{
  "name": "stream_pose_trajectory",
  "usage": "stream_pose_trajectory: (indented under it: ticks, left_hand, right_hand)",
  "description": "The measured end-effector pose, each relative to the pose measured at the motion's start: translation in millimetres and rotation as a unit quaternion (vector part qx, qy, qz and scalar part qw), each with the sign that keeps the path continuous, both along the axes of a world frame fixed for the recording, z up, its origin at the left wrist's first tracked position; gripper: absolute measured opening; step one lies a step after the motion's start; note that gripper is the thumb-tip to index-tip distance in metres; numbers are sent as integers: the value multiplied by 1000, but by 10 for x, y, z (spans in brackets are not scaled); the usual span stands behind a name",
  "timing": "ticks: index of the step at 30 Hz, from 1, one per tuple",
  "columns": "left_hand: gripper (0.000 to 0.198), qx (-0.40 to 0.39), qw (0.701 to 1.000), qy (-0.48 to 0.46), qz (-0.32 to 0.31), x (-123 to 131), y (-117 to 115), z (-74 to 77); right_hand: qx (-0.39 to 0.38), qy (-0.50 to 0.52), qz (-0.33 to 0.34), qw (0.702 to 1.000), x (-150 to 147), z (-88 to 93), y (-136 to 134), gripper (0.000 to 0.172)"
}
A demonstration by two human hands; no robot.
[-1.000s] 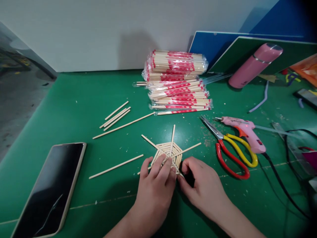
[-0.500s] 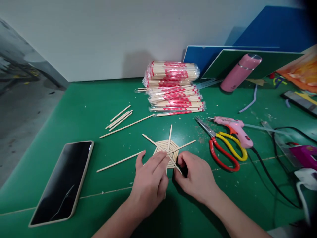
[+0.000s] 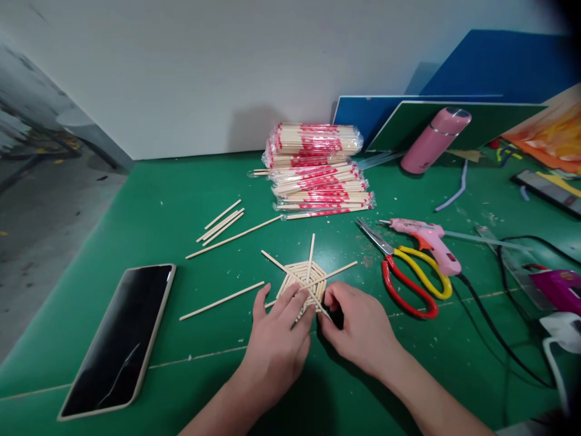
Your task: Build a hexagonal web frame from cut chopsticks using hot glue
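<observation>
A web-shaped piece made of wooden chopsticks (image 3: 320, 277) lies on the green table, its long sticks crossing at the centre and shorter ones forming rings around them. My left hand (image 3: 278, 332) rests over its near left part with fingers spread, fingertips touching the sticks by the centre. At the lower right edge, my right hand (image 3: 361, 318) is closed, thumb and forefinger pinched at the end of one crossing stick. Part of the web's near side is hidden under my left hand. One loose chopstick (image 3: 221, 301) lies left of my left hand.
Cut sticks (image 3: 222, 224) lie farther back, before a pile of wrapped chopsticks (image 3: 318, 145). On the right are scissors (image 3: 408, 278), a pink glue gun (image 3: 426, 239) with a black cord, and a pink bottle (image 3: 436, 142). A phone (image 3: 120, 339) lies at left.
My left hand's fingers have spread apart and shifted slightly toward me, uncovering more of the web. My right hand stays at the same edge. The view has tilted slightly.
</observation>
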State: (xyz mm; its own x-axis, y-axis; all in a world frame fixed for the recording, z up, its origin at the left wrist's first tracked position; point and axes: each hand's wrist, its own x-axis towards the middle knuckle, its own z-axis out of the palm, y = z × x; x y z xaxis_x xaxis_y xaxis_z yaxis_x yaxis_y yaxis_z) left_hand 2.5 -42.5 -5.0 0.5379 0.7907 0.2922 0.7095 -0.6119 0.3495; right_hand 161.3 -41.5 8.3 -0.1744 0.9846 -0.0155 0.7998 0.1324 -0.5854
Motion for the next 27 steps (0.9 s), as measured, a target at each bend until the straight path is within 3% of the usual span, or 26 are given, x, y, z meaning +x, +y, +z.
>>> stream_pose_trajectory:
  ticks: [21,27]
  left_hand:
    - [31,-27,999,-16,-18,-32,17,2]
    - [34,-43,997,-63,-3,-44,47,33]
  right_hand:
    - [-48,-21,11,999,27,8,55,9]
    - [-50,-23,6,998,20,23,56,11]
